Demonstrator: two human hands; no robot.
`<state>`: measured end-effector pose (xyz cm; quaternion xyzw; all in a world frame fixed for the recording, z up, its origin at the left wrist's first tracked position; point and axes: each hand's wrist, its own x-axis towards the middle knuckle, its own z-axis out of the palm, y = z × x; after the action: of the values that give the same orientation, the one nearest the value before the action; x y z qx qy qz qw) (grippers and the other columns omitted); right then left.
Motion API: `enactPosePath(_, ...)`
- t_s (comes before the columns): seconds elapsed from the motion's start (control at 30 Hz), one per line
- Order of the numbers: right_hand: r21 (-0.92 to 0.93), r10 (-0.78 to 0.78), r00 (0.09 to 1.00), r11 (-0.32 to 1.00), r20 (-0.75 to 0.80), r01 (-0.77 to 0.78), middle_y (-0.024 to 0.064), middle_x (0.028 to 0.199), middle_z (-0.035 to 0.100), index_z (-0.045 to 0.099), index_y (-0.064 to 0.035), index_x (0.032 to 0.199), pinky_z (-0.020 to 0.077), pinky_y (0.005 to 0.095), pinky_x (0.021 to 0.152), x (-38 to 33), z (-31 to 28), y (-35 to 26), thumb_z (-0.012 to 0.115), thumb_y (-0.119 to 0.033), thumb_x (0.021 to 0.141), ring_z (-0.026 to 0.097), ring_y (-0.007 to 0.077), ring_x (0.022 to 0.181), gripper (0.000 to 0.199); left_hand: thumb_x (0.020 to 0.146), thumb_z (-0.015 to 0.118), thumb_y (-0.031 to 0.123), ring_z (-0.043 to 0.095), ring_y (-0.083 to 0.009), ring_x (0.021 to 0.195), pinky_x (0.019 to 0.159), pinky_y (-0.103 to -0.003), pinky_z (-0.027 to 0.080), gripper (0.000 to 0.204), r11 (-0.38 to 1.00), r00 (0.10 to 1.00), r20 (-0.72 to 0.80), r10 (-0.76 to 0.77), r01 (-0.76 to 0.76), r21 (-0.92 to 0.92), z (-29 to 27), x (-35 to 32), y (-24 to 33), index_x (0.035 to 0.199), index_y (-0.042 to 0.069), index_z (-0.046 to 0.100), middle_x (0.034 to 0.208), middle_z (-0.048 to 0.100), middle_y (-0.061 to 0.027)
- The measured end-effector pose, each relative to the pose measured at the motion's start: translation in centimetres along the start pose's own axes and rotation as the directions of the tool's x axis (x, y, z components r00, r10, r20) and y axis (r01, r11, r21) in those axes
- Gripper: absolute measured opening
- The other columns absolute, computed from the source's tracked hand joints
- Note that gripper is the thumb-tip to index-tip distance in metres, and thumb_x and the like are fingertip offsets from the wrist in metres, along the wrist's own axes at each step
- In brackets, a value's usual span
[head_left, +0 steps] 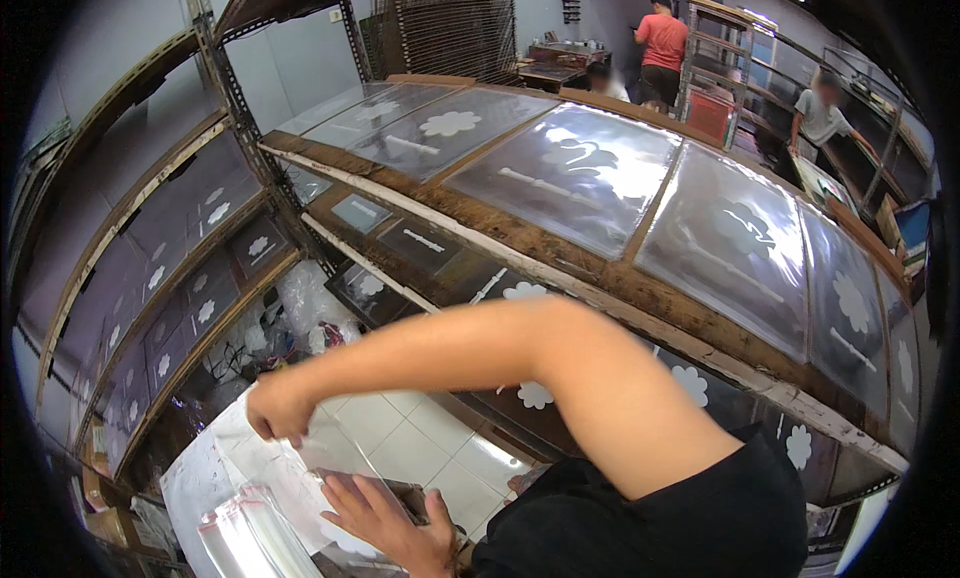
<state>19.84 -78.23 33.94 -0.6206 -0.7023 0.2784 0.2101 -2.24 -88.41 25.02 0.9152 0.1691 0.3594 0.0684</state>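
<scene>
Two hands work on a clear film (300, 458), a thin plastic sheet that lies low at the near left, over a white board (195, 478) and above the tiled floor (420, 443). The film looks very light, soft and slippery, and I judge it can crease or tear easily; it is best taken at an edge or a corner, with a light pinch, while the other hand keeps it flat.

The right hand (278, 410) reaches across the body to the left, the forearm long and almost level, the elbow bent near the middle of the view. Its fingers are closed in a pinch on the far edge of the film. The left hand (385, 523) comes from the near edge, palm down, fingers spread wide and flat on the film; it presses, it does not grip.

A stack of clear sheets (250, 543) lies just beside the left hand, at the near left. Behind, long wooden racks (560, 253) carry dark screens (570, 173) with white flower shapes. Far away, other people stand at tables.
</scene>
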Motion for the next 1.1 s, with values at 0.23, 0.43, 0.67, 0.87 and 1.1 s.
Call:
enactPosePath(0.23, -0.164, 0.106, 0.966, 0.976, -0.235, -0.147, 0.0137, 0.106, 0.071, 0.066, 0.0032, 0.114, 0.0558, 0.029, 0.082, -16.1, -17.7, -6.7, 0.062, -0.007, 0.088, 0.071, 0.0171, 0.092, 0.028, 0.088, 0.066, 0.043, 0.034, -0.0487, 0.14, 0.115, -0.063, 0.023, 0.065, 0.967, 0.966, -0.258, 0.008, -0.073, -0.243, -1.0, -0.7, -0.6, 0.138, 0.001, 0.055, 0.148, 0.041, -0.0303)
enactPosePath(0.43, 0.085, 0.474, 0.664, 0.844, -0.578, -0.529, 0.0093, 0.11, 0.067, 0.058, -0.0017, 0.118, 0.0564, 0.0303, 0.087, -35.1, -24.6, -6.0, 0.064, -0.013, 0.092, 0.069, 0.0188, 0.102, 0.029, 0.086, 0.067, 0.028, 0.031, -0.0501, 0.14, 0.113, -0.063, 0.024, 0.059, 0.967, 1.0, -0.012, -0.027, 0.023, -0.252, 5.3, -1.4, -3.7, 0.129, -0.009, 0.051, 0.148, 0.037, -0.032)
enactPosePath(0.67, 0.335, 0.747, 0.37, 0.605, -0.552, -0.722, 0.0099, 0.105, 0.067, 0.059, 0.0001, 0.114, 0.0552, 0.0313, 0.074, -50.8, -26.1, 1.8, 0.062, -0.006, 0.087, 0.067, 0.017, 0.091, 0.028, 0.081, 0.07, 0.011, 0.041, -0.0478, 0.131, 0.109, -0.055, 0.033, 0.044, 0.927, 0.969, 0.244, -0.027, 0.116, -0.356, 13.1, -4.2, -4.0, 0.12, -0.007, 0.057, 0.14, 0.045, -0.03)
enactPosePath(0.87, 0.48, 0.871, 0.117, 0.37, -0.476, -0.796, 0.0088, 0.104, 0.067, 0.059, -0.0029, 0.111, 0.0557, 0.032, 0.069, -55.9, -23.4, 8.3, 0.056, -0.001, 0.087, 0.07, 0.0174, 0.088, 0.024, 0.083, 0.07, 0.016, 0.045, -0.0457, 0.126, 0.106, -0.053, 0.037, 0.039, 0.926, 0.902, 0.432, 0.026, 0.141, -0.35, 17.1, -7.6, -3.5, 0.115, -0.006, 0.063, 0.135, 0.05, -0.0289)
enactPosePath(1.1, 0.316, 0.856, 0.04, 0.234, -0.515, -0.919, 0.0111, 0.107, 0.068, 0.06, -0.0038, 0.111, 0.0579, 0.0357, 0.066, -60.2, -24.4, 13.5, 0.047, 0.004, 0.083, 0.073, 0.0211, 0.088, 0.031, 0.083, 0.07, 0.02, 0.048, -0.044, 0.124, 0.104, -0.05, 0.041, 0.038, 0.925, 0.824, 0.566, 0.023, 0.197, -0.324, 20.3, -13.7, -4.5, 0.113, -0.005, 0.066, 0.131, 0.053, -0.0285)
